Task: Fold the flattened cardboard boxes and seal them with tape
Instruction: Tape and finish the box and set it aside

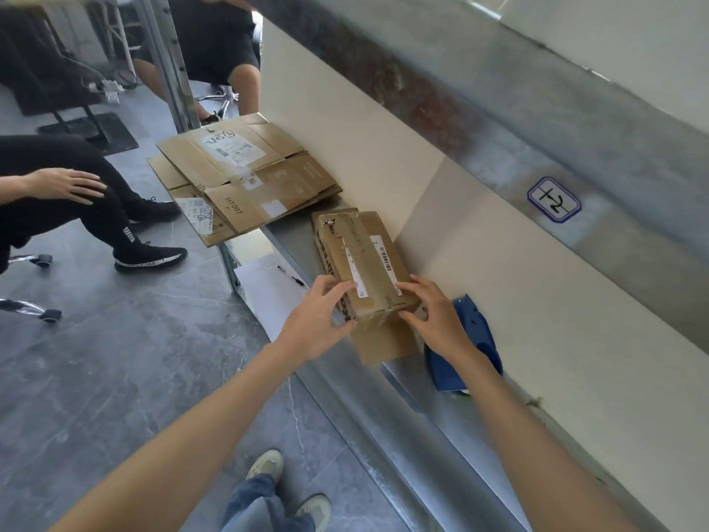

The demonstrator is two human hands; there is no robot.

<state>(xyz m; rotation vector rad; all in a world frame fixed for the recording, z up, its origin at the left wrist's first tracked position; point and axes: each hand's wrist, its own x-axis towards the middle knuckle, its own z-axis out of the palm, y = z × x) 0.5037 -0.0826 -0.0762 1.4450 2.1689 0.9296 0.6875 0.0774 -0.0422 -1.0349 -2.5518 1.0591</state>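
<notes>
Both forearms reach in from 6 o'clock. Head view: left hand (pixel 320 320) and right hand (pixel 433 316), fingers spread, press the near end of a folded cardboard box (pixel 364 263) at centre on the metal shelf (pixel 441 416). Blue tape dispenser (pixel 472 339) lies at 4 o'clock, untouched. Flattened boxes (pixel 245 174) at 11 o'clock await folding; near flap apparently unsealed.
</notes>
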